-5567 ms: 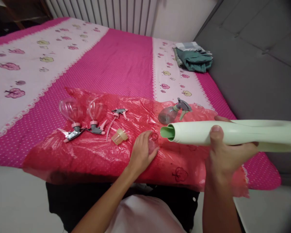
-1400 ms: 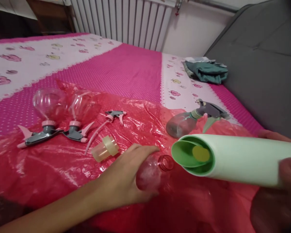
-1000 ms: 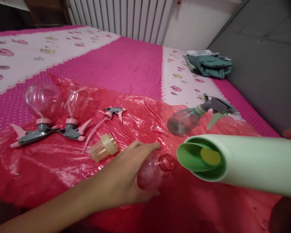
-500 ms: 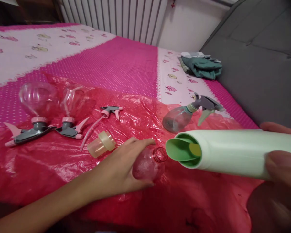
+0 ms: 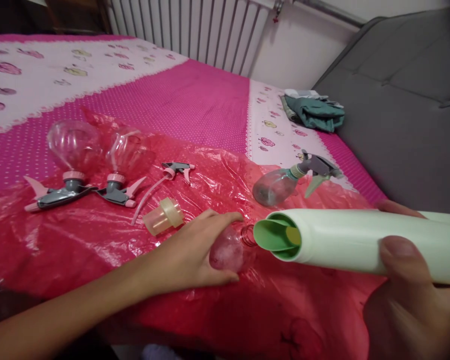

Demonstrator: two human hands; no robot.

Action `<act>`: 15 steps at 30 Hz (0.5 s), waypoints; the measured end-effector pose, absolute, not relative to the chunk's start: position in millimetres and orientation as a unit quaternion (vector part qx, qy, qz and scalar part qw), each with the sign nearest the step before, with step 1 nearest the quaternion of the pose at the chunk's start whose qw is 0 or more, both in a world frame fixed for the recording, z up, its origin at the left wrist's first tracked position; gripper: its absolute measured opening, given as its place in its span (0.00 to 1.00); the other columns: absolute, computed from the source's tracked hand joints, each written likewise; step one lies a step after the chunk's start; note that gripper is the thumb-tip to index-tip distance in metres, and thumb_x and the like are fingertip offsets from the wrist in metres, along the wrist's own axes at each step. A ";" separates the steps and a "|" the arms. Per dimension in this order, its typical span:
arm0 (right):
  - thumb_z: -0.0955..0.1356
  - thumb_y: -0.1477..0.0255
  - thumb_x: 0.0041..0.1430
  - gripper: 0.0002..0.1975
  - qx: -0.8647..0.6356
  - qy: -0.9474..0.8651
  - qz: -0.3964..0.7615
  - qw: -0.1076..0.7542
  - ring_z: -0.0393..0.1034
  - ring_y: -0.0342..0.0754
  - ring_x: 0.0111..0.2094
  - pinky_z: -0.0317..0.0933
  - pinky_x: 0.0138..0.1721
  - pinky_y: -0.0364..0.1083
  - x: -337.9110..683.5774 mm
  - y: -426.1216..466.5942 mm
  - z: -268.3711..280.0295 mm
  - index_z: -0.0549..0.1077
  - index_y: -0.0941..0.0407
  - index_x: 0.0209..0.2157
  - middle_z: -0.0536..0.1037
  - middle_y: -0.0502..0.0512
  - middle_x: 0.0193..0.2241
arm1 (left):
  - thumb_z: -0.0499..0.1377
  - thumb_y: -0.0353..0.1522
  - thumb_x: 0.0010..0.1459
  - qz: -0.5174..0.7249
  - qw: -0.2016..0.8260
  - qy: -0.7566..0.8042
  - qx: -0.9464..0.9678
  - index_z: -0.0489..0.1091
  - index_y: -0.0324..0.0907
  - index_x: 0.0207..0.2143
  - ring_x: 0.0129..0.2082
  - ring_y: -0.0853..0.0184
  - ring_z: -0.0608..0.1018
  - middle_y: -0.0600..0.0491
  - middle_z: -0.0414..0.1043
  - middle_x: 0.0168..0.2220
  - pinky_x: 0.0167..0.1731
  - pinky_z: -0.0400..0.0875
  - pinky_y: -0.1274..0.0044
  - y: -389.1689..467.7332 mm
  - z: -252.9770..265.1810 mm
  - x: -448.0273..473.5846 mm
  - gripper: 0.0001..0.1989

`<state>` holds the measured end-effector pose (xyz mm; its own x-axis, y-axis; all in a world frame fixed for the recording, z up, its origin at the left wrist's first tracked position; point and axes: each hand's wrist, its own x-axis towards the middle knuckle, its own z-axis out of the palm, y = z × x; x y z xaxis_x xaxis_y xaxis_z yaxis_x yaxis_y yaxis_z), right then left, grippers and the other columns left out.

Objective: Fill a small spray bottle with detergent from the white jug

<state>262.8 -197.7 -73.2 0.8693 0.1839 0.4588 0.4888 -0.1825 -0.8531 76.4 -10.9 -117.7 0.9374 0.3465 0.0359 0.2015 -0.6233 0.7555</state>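
My left hand [image 5: 206, 250] is wrapped round a clear spray bottle [image 5: 228, 250] without its head, its threaded neck tilted to the right. In my right hand [image 5: 408, 280] is a pale green jug [image 5: 345, 240], tipped on its side. Its green spout reaches the bottle's mouth and overlaps it in view; I cannot tell whether they touch, and no liquid stream shows. Left of my left hand lies a translucent yellowish measuring cap [image 5: 163, 216]. Behind that cap is a loose grey and pink spray head [image 5: 178, 170] with its tube.
Two clear spray bottles [image 5: 73, 145] with pink and grey heads lie on the left. A greyish spray bottle [image 5: 273, 187] leans beyond the jug. Red plastic sheeting [image 5: 217, 160] covers part of the bed. Folded clothes [image 5: 315, 112] sit near the grey headboard [image 5: 401, 85].
The jug has shifted left, bringing its spout up to the bottle's mouth. My left hand still grips the bottle. The whole view has shifted slightly.
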 end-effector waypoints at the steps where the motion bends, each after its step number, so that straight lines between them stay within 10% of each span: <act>1: 0.77 0.55 0.51 0.31 -0.756 -0.217 -0.130 0.603 0.70 0.64 0.54 0.66 0.55 0.64 262.4 -196.2 -72.0 0.79 0.56 0.53 0.75 0.59 0.50 | 0.70 0.43 0.54 0.089 0.406 0.153 0.897 0.59 0.44 0.67 0.60 0.48 0.73 0.43 0.71 0.60 0.59 0.71 0.58 -10.9 -117.7 76.7 0.42; 15: 0.76 0.57 0.51 0.26 -0.735 -0.239 -0.171 0.612 0.72 0.64 0.51 0.67 0.53 0.65 257.4 -186.9 -69.1 0.79 0.54 0.50 0.75 0.59 0.49 | 0.70 0.43 0.53 0.089 0.398 0.155 0.900 0.59 0.46 0.66 0.59 0.49 0.74 0.44 0.71 0.60 0.58 0.72 0.59 -12.5 -117.6 76.7 0.42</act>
<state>257.4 -186.9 -69.1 0.8271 0.1416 0.5439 0.5606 -0.1379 -0.8166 76.7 -12.5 -117.6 0.9360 0.3502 0.0372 0.2083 -0.6356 0.7434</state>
